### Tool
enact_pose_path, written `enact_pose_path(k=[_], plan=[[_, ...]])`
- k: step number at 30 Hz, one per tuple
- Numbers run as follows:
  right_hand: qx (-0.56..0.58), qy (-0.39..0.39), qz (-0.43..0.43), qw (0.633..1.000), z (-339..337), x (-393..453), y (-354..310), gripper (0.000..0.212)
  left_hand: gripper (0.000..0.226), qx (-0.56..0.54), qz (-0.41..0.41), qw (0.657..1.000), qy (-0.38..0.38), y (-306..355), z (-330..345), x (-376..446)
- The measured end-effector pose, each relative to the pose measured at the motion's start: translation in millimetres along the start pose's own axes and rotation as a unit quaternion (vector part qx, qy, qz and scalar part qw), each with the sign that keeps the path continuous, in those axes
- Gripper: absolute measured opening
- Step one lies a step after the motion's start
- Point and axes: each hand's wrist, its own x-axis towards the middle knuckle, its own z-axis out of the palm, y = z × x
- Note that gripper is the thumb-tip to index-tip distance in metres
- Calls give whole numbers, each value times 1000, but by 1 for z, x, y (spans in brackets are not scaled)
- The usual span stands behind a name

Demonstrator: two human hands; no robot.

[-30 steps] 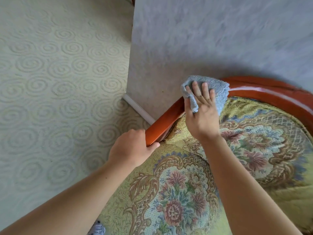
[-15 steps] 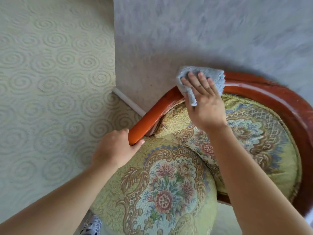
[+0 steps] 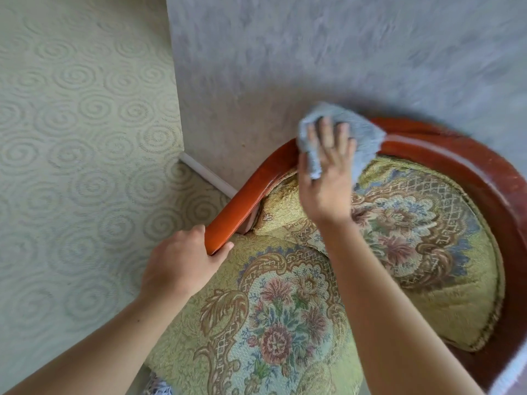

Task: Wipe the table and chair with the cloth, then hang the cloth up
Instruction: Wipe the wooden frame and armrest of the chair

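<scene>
Chair-wiping step: the right hand [image 3: 328, 178] presses the blue cloth [image 3: 362, 135] flat-fingered on the chair's curved wooden rail [image 3: 456, 163] at twelve o'clock; the left hand [image 3: 179, 266] grips the rail's end at nine o'clock. Next, probably sweeping clockwise along the rail

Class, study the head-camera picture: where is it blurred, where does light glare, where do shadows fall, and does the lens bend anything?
Head view: motion blur smears the right hand and the blue cloth; the left hand is sharper. A soft highlight runs along the wooden chair rail. A shadow lies on the grey wall behind the rail. Wide-angle distortion tilts the wall corner and the baseboard.
</scene>
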Motion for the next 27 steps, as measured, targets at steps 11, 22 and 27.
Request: enact_pose_path(k=[11,22,27], plan=[[-71,-141,-160,974,-16,-13,11,57,50,-49,-13,999,-6,0,-2,-1],[5,41,130,991,-65,17,61,48,50,-49,-15,999,7,0,1,0],[66,-86,-14,994,-8,-12,-18,52,54,-45,-23,999,17,-3,3,0]])
